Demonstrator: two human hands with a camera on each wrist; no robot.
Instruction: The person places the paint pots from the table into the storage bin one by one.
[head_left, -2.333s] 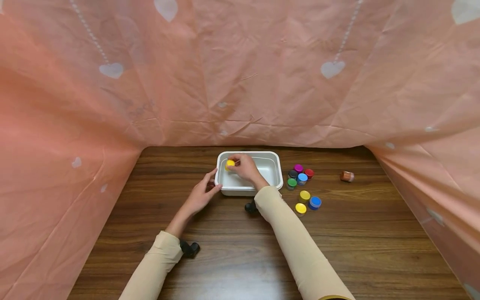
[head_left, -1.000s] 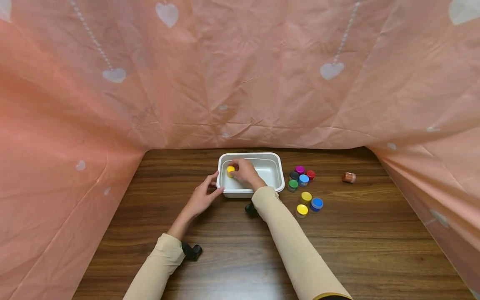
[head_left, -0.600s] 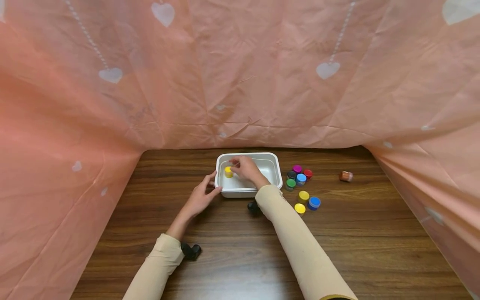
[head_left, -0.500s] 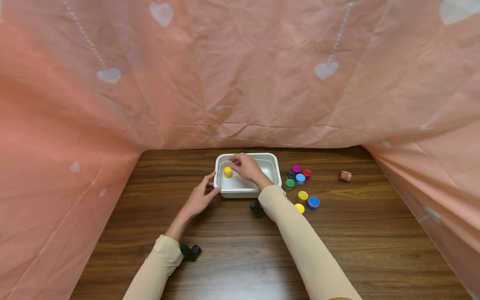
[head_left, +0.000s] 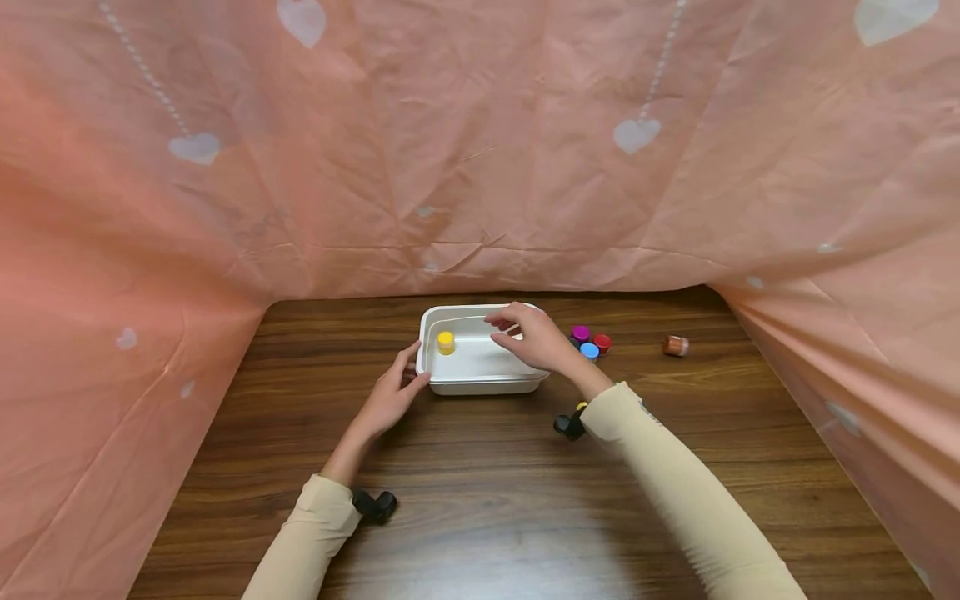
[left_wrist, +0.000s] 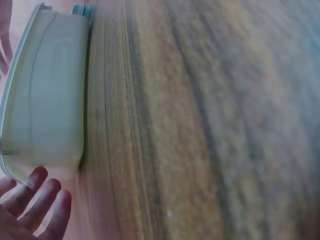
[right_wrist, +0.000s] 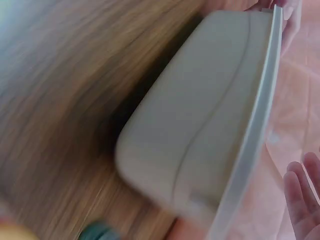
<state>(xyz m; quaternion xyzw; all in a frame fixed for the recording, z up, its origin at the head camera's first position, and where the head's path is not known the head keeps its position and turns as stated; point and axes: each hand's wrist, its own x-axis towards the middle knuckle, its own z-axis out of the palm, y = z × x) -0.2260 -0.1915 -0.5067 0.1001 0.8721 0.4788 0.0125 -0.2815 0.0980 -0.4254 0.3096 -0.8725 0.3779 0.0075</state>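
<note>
Peach cloth point(head_left: 480, 167) printed with pale hearts hangs behind a dark wood-grained bench point(head_left: 465, 483). On the bench sits a white tray point(head_left: 483, 388), with a yellow-lidded jar point(head_left: 446, 342) upright inside, near its left end. At that end the left hand point(head_left: 387, 400) rests against the tray, its fingers loosely extended along the outside. Above the tray's right side, the right hand point(head_left: 540, 337) hovers, fingers parted and lightly bent, holding nothing. Just beside the tray cluster a purple-lidded jar point(head_left: 580, 332), a red-lidded jar point(head_left: 602, 342) and a light-blue-lidded jar point(head_left: 589, 352); farther right, an orange-brown jar point(head_left: 676, 346) lies on its side.
</note>
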